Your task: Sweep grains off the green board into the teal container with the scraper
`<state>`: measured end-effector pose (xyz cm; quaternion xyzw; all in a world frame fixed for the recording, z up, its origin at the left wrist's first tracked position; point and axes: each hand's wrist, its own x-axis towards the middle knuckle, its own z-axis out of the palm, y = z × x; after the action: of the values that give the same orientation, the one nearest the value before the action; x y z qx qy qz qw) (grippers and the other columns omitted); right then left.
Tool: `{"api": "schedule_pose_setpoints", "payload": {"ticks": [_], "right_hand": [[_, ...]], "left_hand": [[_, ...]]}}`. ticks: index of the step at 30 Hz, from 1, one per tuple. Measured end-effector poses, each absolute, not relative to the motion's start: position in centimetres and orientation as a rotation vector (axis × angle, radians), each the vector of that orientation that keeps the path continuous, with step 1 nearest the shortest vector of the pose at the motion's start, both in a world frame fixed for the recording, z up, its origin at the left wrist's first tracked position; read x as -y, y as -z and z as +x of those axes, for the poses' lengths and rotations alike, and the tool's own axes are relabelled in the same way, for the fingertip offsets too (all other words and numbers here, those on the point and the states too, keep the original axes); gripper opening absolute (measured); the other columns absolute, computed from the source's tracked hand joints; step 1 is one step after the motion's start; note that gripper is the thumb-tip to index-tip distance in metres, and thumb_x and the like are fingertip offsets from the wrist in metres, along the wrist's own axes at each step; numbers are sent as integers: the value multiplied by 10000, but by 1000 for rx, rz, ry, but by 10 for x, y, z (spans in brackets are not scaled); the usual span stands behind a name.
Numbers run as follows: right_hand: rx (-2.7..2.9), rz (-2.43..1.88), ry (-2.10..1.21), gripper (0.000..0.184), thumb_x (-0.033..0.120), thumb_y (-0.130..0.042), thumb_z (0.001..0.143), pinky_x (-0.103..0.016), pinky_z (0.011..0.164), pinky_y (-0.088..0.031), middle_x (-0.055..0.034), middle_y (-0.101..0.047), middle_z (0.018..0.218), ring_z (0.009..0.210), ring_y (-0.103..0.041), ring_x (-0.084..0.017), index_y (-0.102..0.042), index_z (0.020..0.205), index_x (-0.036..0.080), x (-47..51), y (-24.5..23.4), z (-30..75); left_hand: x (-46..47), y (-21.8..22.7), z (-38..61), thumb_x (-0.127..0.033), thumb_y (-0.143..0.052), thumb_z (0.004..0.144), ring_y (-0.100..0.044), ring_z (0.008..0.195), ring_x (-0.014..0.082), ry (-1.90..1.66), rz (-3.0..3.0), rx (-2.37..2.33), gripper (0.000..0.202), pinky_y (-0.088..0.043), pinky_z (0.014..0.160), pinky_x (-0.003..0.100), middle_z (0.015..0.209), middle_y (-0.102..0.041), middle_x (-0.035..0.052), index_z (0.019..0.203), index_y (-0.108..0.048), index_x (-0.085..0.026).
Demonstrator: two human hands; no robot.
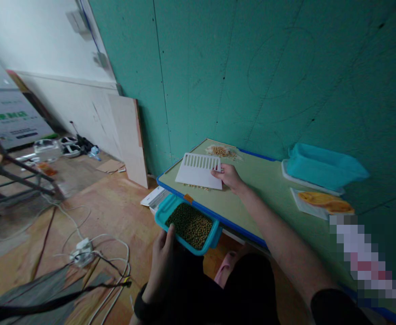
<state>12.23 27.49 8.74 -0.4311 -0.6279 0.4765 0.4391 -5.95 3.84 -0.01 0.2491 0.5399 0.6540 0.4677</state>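
My left hand [162,262] grips the near rim of a teal tray [164,211] filled with green and yellowish beans [189,224], held just below the desk's blue front edge [204,211]. My right hand [230,177] is closed on the right side of a white slotted scraper board [198,171] that lies on the green desk top [269,185]. A few loose beans show under the board's near edge. A small pile of tan beans [222,151] lies at the desk's far edge by the wall.
A teal cloth bundle [321,164] on a white sheet and a yellow-orange item [326,203] sit on the desk's right. A green wall stands behind. Cables and a power strip [83,253] lie on the wooden floor; a board [128,140] leans against the wall.
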Motion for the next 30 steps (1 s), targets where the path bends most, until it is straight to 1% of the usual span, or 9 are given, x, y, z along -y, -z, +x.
{"api": "schedule_pose_setpoints", "payload": {"ticks": [2,4,8,10,15,19,25,27,30], "right_hand": [[1571,-1073,-1194,220,219,-736,680,-276,611,-501,-71,-730,781,683,-662,-186,-696,864,105,-274,-88,123],[1585,-1069,-1206,218,216,-734,680,-276,609,-494,-73,-729,781,683,-658,-185,-697,862,101,-273,-89,123],[1582,-1065,-1245,215,208,-729,682,-280,617,-492,-68,-727,784,678,-650,-180,-696,868,106,-271,-92,123],[1573,-1067,-1268,210,203,-729,679,-284,626,-493,-63,-723,776,671,-644,-174,-694,864,110,-269,-93,123],[1573,-1061,-1309,227,204,-735,663,-281,621,-482,-57,-710,750,653,-632,-168,-688,862,105,-266,-95,122],[1577,-1073,-1307,235,218,-742,652,-265,594,-468,-41,-695,711,625,-616,-158,-680,849,106,-263,-98,122],[1576,-1078,-1353,273,246,-768,634,-271,597,-481,-37,-688,705,649,-628,-170,-672,854,116,-260,-100,123],[1574,-1075,-1362,286,255,-770,635,-275,594,-483,-38,-687,708,650,-629,-172,-670,863,116,-259,-100,123],[1580,-1072,-1379,304,273,-773,635,-279,594,-484,-42,-690,719,651,-632,-176,-669,875,117,-258,-100,124]], "left_hand": [[-38,-1,-60,-498,-709,772,-651,758,201,-1607,611,-1323,402,-509,647,267,837,-736,46,970,-717,-149],[-39,-6,-60,-497,-719,764,-639,724,186,-1619,584,-1305,406,-510,640,265,795,-719,30,976,-713,-151],[-41,-15,-63,-531,-769,687,-565,547,142,-1639,523,-1299,433,-477,507,245,605,-614,-29,865,-688,-144],[-42,-17,-65,-546,-769,678,-536,516,130,-1630,543,-1308,438,-462,475,237,571,-575,-42,816,-666,-143],[-41,-17,-65,-548,-726,728,-521,554,120,-1579,605,-1325,438,-454,493,227,636,-590,-28,878,-673,-140],[-41,-17,-64,-539,-714,744,-478,512,105,-1587,627,-1325,405,-417,463,220,610,-556,-44,845,-665,-149],[-42,-14,-66,-550,-710,745,-505,536,121,-1544,628,-1344,409,-435,485,229,599,-550,-46,847,-660,-157],[-42,-15,-66,-549,-714,742,-523,559,126,-1536,633,-1337,424,-444,502,232,631,-589,-31,887,-679,-151],[-42,-16,-65,-537,-727,735,-576,639,142,-1547,625,-1306,453,-474,564,243,782,-684,17,970,-703,-151]]}}
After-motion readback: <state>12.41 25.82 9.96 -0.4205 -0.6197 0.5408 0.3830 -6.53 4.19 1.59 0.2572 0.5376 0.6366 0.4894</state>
